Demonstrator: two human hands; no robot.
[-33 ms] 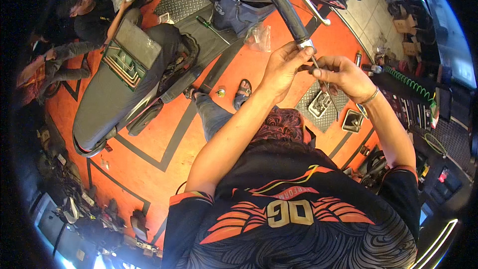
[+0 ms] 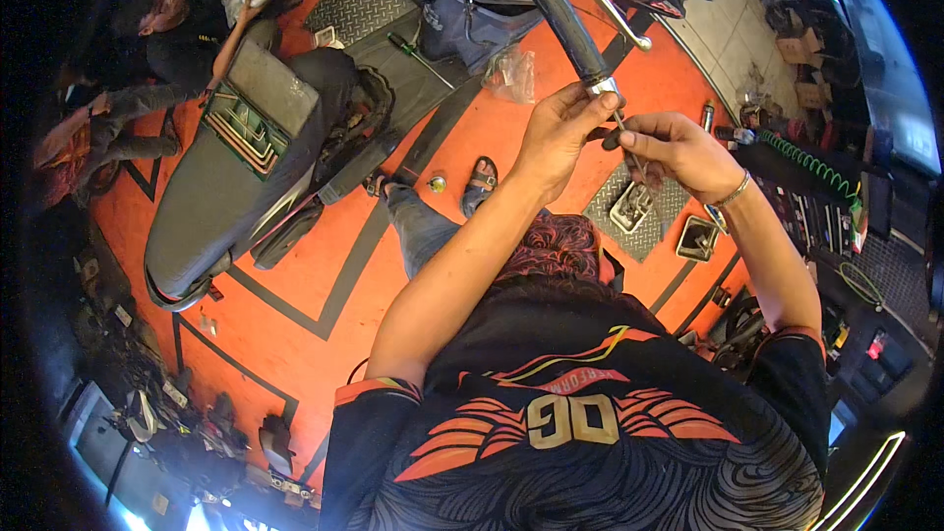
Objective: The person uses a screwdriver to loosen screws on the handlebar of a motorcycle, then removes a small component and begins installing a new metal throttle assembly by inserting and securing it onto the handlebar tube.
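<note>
Overhead, from the head camera, we see our left hand (image 2: pixel 556 133) curled around the end of the black handlebar grip (image 2: pixel 565 15), steadying it. At three o'clock of it, our right hand (image 2: pixel 678 152) pinches a thin screwdriver (image 2: pixel 621 128), tip towards the bar end. At six o'clock, a small metal tray (image 2: pixel 629 206) lies on the orange floor (image 2: pixel 324 275), within reach.

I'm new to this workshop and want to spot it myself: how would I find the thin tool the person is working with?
Start at the blue motorcycle's black handlebar grip, slanting down from the top. At its silver end, the left hand pinches it, and the right hand holds the thin metal tool against that end. Unlike the green-handled screwdriver on the floor, it is in hand.
</note>
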